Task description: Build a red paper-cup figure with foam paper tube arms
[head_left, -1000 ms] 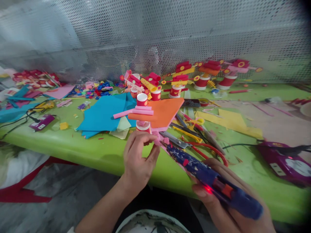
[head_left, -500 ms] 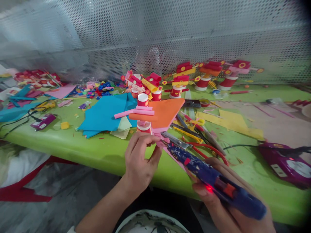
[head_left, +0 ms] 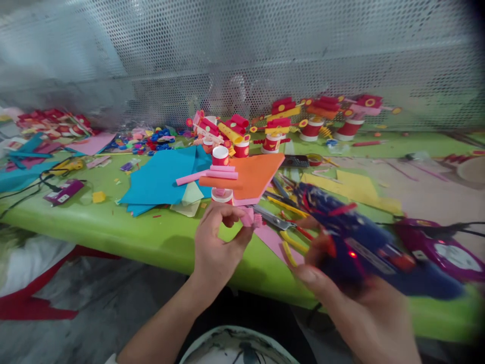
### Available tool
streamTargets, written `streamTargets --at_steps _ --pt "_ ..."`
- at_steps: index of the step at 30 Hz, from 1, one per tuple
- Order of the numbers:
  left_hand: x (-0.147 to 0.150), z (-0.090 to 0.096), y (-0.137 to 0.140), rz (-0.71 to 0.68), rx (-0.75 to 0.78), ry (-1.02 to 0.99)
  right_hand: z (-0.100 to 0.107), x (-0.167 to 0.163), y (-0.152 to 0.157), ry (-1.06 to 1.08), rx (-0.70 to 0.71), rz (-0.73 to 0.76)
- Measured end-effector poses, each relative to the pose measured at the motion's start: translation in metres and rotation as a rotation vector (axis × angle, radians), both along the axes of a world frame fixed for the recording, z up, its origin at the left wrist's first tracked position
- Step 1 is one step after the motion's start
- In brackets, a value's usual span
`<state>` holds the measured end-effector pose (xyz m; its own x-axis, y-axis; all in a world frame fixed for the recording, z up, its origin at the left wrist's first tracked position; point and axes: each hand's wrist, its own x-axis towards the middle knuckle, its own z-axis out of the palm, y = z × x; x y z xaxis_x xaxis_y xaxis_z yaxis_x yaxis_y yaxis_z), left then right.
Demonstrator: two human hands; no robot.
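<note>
Clamped in the right hand (head_left: 366,306), the glue gun (head_left: 364,242) now swings away right of the pink piece (head_left: 248,217), leaving only the left hand (head_left: 217,247) pinching it.

The scissors (head_left: 273,218) lie on the table (head_left: 162,235), to the right of the left hand (head_left: 219,240). Sheets (head_left: 162,174) lie behind that hand. Cups (head_left: 311,132) stand farther back, in front of the wall (head_left: 235,45).

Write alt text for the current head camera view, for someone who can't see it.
The left hand pinches a small pink piece while the right hand holds a blue glue gun, its red light glowing, at a green table. Beyond are blue sheets, an orange sheet, scissors and red-and-white cups topped with colorful rolls.
</note>
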<state>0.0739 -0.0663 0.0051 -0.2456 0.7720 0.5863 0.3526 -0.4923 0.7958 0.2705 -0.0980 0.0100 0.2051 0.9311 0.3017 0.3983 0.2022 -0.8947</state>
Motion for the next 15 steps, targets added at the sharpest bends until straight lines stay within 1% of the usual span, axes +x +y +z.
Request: streamTargets --at_steps 1,3,7,10,15 --pt "0.002 0.000 -0.001 -0.016 -0.024 -0.034 0.005 -0.008 0.005 0.021 -0.066 0.064" --pt "0.005 0.001 -0.003 -0.041 -0.028 -0.056 0.014 -0.022 0.016 0.034 -0.091 0.140" --pt "0.009 0.000 -0.009 -0.052 0.105 0.036 0.024 -0.040 0.030 0.065 -0.088 0.271" --pt "0.008 0.000 -0.013 -0.019 0.175 0.102 0.024 -0.044 0.033 0.065 -0.079 0.297" --pt "0.006 -0.001 -0.015 0.032 0.202 0.138 0.020 -0.044 0.035 0.041 -0.128 0.306"
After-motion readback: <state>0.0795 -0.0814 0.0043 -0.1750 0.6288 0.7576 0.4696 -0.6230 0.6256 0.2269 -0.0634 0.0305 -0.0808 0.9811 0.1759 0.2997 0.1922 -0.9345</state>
